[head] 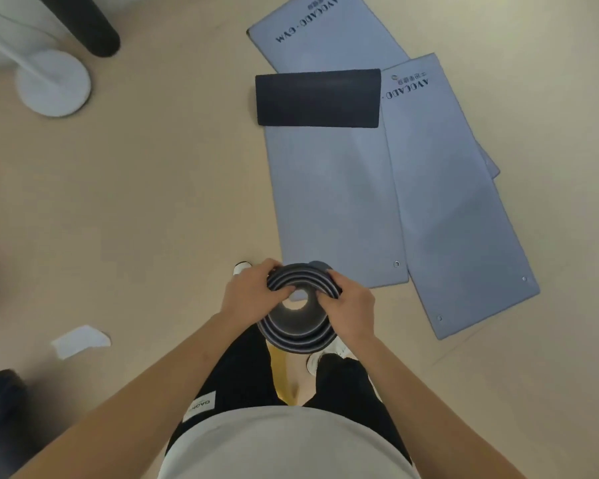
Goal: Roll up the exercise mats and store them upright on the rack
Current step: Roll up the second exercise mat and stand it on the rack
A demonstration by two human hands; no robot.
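Rolled mat [296, 326] upright, end-on; left hand [253, 293], right hand [348, 311] grip rim.

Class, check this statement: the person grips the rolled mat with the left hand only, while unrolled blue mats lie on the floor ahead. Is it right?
No. The head view shows both hands on the rolled mat: the left hand and the right hand each grip its top rim. The unrolled blue mats do lie on the floor ahead.
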